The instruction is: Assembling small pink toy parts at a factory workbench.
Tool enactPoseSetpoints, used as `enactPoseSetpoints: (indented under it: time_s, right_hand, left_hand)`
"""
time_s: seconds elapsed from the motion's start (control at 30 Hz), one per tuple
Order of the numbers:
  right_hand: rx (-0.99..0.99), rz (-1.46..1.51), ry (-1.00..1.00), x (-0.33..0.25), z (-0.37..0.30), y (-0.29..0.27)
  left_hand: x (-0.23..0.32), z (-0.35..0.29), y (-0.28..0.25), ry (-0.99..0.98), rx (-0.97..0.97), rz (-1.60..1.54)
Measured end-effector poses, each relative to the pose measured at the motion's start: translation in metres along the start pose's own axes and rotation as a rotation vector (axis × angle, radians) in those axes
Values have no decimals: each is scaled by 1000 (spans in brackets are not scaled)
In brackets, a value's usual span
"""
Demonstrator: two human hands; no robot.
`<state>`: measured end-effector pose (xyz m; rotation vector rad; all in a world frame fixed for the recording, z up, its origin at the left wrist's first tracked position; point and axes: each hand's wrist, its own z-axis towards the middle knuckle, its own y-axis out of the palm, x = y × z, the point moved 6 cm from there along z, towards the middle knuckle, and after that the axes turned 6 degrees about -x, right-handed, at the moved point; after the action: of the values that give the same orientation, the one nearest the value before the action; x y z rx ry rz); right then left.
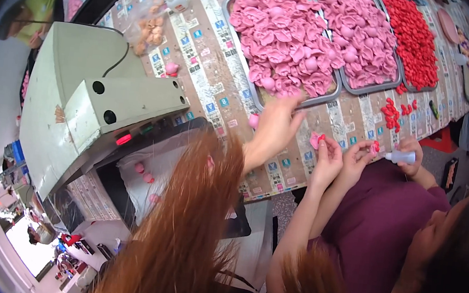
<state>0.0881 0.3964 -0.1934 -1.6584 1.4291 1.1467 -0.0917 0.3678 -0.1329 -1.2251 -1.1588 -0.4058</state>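
Note:
My left hand (276, 123) reaches over the near edge of a metal tray (336, 93) heaped with soft-looking pink moulded pieces (284, 36). Its thumb stands apart from the fingers, and I see nothing between them. The fingertips are close to the pink pieces; whether they touch is unclear. Below the tray's corner, a round pink piece (253, 120) lies beside my left wrist. My right hand (328, 159) pinches a small pink piece (314, 140) with a red bit at its edge. My hair covers part of my left arm.
A co-worker's left hand (360, 157) holds a pink-and-red piece; the other grips a squeeze bottle (400, 156). Red pieces fill another tray (436, 88), and loose ones (390, 113) lie nearby. A pale green machine (107, 97) stands left, with pink pieces (147, 178) under it.

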Motion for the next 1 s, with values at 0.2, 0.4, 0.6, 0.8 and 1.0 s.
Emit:
enactPoseSetpoints:
  time_s: [0.2, 0.4, 0.6, 0.8, 1.0]
  right_hand:
    - [41, -191, -148, -17, 19, -15]
    - [231, -462, -292, -25, 43, 9]
    - [531, -818, -389, -68, 95, -10]
    - [639, -1374, 4, -87, 156, -40]
    - [494, -1478, -27, -69, 186, -63]
  left_hand:
    - [1, 76, -21, 24, 356, 419]
    - [-14, 89, -29, -8, 392, 587]
    - [-11, 91, -21, 118, 431, 409]
    - [4, 48, 6, -199, 154, -981]
    - [-10, 11, 47, -387, -247, -1174]
